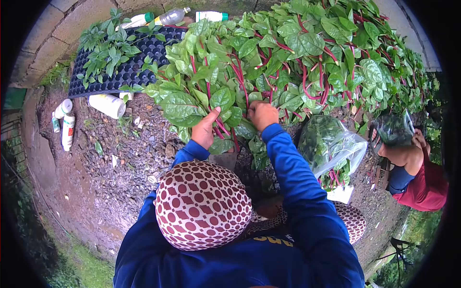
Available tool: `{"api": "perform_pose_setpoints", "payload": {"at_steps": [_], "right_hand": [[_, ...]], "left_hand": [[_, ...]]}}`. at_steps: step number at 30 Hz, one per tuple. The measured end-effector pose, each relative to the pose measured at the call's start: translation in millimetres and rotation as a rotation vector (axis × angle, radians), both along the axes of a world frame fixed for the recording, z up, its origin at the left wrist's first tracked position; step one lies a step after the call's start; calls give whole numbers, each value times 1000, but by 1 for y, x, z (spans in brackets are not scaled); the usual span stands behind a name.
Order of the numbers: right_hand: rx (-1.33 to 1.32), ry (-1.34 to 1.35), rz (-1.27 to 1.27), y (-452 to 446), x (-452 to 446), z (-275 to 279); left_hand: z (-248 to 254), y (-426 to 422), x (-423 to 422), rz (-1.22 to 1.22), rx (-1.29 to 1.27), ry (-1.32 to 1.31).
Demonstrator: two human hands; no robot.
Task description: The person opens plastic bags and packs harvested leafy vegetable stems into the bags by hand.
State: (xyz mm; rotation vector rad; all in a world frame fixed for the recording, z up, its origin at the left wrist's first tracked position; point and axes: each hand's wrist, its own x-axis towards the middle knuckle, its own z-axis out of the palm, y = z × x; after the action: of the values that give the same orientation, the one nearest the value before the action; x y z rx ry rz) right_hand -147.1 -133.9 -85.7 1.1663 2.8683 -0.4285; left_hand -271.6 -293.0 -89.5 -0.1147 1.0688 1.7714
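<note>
A large heap of Malabar spinach (307,53), with dark red stems and broad green leaves, spreads in front of me. My left hand (204,129) is closed around the red stems of a leafy bunch (185,106) at the heap's near edge, with its thumb pointing up. Just to the right, my right hand (263,115) has its fingers curled in at a red stem. The fingertips are partly hidden among leaves, but the stem appears to be in their grasp. Several cut stem ends stick out below and between both hands.
A clear plastic bag (331,144) of greens stands right of my arm. Another person (418,175) in red sits at the far right beside a second bag (394,128). A black seedling tray (149,53) lies at left, with bottles (106,105) around it on muddy ground.
</note>
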Motion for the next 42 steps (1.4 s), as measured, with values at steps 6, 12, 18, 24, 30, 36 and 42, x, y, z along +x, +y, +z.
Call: {"api": "perform_pose_setpoints", "payload": {"at_steps": [6,12,18,24,30,36,42], "right_hand": [[-80,196,-262,-5,-11,19],[-115,375,-211,-4,-24,37],[-337,709,161,-56,-69,36],[-427,453,-197,42,-83,23],[-375,145,-287,76,-105,-20],[-553,609,-382,69,-75,-16],[-362,217,-409,60,-97,-9]], "left_hand": [[-6,-3,4,18,-3,-36],[3,-3,2,-9,19,-23],[2,-1,-3,32,12,-100],[-10,-15,-18,-29,-99,-93],[16,-8,-8,30,-112,-59],[9,-9,-11,32,-69,-92],[7,-6,-8,54,-74,-84]]}}
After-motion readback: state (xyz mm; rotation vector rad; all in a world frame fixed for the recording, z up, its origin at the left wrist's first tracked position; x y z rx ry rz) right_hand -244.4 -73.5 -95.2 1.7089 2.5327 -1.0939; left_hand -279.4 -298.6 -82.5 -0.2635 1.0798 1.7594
